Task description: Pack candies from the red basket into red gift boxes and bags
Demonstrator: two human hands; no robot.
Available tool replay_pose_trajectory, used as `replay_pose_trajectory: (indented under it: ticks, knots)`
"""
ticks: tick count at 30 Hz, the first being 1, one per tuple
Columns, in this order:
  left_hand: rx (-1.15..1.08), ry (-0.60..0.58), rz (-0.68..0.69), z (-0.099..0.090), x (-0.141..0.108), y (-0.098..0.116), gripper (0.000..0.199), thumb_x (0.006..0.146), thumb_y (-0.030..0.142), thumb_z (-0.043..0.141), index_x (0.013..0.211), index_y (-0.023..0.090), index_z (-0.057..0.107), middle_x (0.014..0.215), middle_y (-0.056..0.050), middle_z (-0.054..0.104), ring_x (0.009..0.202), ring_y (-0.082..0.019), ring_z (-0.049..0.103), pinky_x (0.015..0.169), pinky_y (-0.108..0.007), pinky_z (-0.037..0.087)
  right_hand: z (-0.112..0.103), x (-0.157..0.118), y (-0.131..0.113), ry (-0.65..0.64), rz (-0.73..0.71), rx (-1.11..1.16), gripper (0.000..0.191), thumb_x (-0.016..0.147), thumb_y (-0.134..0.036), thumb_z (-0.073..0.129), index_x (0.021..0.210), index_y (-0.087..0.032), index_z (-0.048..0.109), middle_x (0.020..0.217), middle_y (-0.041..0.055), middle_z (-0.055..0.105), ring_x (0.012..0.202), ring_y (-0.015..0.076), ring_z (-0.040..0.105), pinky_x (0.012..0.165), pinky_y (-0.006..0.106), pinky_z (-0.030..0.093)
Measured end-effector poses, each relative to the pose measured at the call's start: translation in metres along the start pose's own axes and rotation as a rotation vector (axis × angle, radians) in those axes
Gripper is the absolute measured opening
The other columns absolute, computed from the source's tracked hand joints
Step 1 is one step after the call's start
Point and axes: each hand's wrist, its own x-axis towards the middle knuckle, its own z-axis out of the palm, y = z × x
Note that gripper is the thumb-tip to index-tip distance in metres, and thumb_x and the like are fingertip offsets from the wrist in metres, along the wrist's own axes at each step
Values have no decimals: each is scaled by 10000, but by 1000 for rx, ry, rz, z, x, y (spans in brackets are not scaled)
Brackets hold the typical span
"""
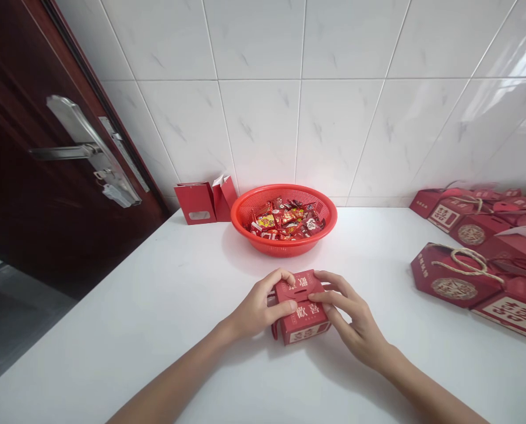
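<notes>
A small red candy box (305,315) with white characters on its top rests on the white table in front of me. My left hand (269,303) grips its left side, with the thumb and forefinger lying over the top panels. On the other side, my right hand (349,312) holds the box, its fingertips pressing near the slot where the two top flaps meet. Side flaps stick out a little at the left and right. Just beyond the box stands a red plastic basket (285,247) filled with wrapped candies (285,219).
Two red paper bags (195,203) stand by the tiled wall (258,129), left of the basket. Several red boxes with rope handles (457,277) are grouped on the right of the white table (157,318). A dark door (25,194) with a metal handle is at the left.
</notes>
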Motion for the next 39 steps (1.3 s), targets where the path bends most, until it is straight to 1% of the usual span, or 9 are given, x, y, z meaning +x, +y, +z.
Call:
replay_pose_trajectory:
  ticks: [8,12,16,23,33,39]
  knots:
    - [-8,4,-5,-1,2,-1,293,809,333,689,1008,213,511,1030,0,543,866,-159,516,794,-261,451,1,-1,0,7,11,16,295,1002,-141,462,1112,-264,706,1375,117,582,1163,246,663,912,395,617]
    - [-17,2,-12,0,2,-1,292,813,320,689,1014,209,508,1002,-1,545,853,-158,513,782,-259,450,0,0,0,7,16,17,291,998,-139,466,1091,-261,714,1365,113,592,1168,249,663,920,396,613]
    - [-22,-5,2,-1,2,-2,286,818,302,693,1013,210,505,1017,2,550,860,-152,514,792,-257,454,-1,1,-1,0,21,19,285,1002,-151,465,1088,-262,713,1366,113,593,1176,253,658,924,401,610]
    - [-51,-15,6,-1,4,-5,288,824,304,696,1007,209,494,1013,5,557,852,-147,519,786,-256,460,0,1,-1,2,2,17,285,997,-122,470,1094,-259,700,1366,113,580,1177,235,652,930,379,603]
    - [-52,2,-2,-1,4,-5,305,792,303,703,990,204,493,1007,3,558,840,-149,516,765,-254,444,1,0,0,2,8,41,291,998,-113,465,1105,-269,686,1368,109,563,1177,232,649,941,378,593]
    - [-51,0,5,0,5,-7,295,798,300,703,990,207,498,997,9,553,838,-148,504,767,-253,433,3,-1,1,1,13,50,289,999,-112,457,1100,-271,677,1372,105,551,1174,228,649,938,374,592]
